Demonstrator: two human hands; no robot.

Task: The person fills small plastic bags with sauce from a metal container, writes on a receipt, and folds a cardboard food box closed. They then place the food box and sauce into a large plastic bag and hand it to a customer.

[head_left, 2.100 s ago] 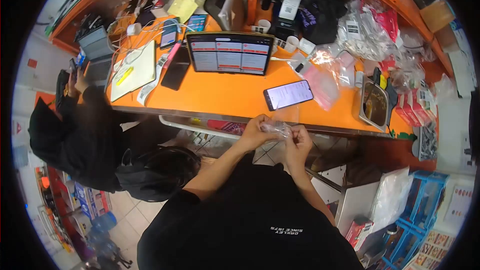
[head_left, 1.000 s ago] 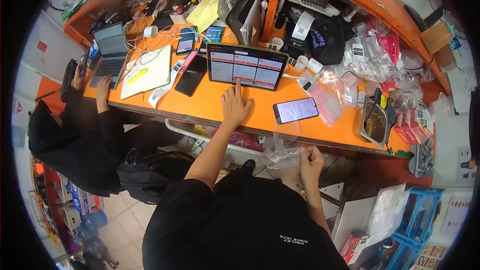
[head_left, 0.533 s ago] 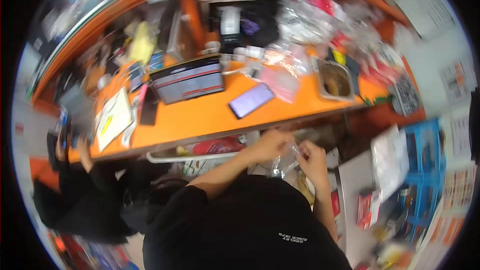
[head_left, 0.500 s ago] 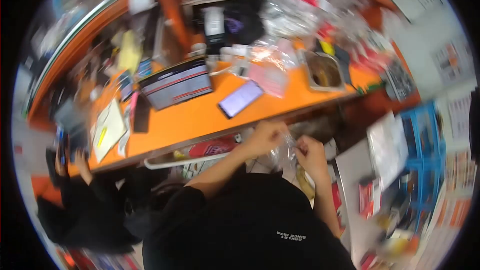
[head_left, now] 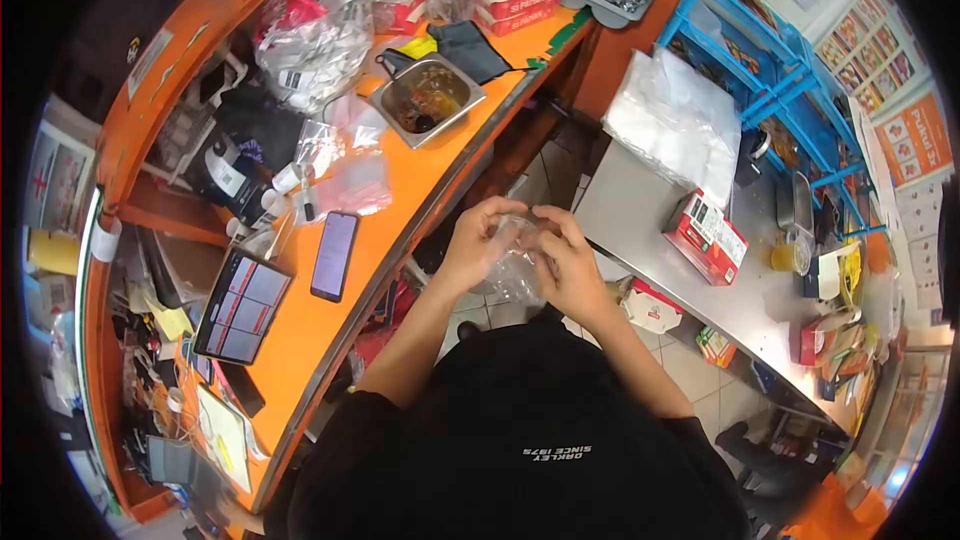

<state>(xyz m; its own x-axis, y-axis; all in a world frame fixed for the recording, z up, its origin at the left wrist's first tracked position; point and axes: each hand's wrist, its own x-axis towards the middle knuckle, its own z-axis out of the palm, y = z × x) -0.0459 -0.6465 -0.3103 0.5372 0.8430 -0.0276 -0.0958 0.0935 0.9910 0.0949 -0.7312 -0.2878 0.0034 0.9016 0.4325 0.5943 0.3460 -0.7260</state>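
A clear plastic bag (head_left: 515,278) hangs between my two hands, in front of my chest and over the gap between the two counters. My left hand (head_left: 480,245) pinches the bag's upper part from one side. From the other side my right hand (head_left: 565,258) grips it too, with bent fingers close to those of the left. The bag looks thin and crumpled; whether anything lies inside cannot be made out.
The orange counter (head_left: 395,200) bears a phone (head_left: 334,255), a tablet (head_left: 243,306) and a metal container with food (head_left: 428,100). On the steel counter (head_left: 625,215) are stacked plastic bags (head_left: 675,125) and a red-white box (head_left: 706,237). Blue shelves (head_left: 770,90) stand behind.
The view has swung to the right, bringing the steel counter and blue shelves further in. Both hands still hold the clear bag, now closer together.
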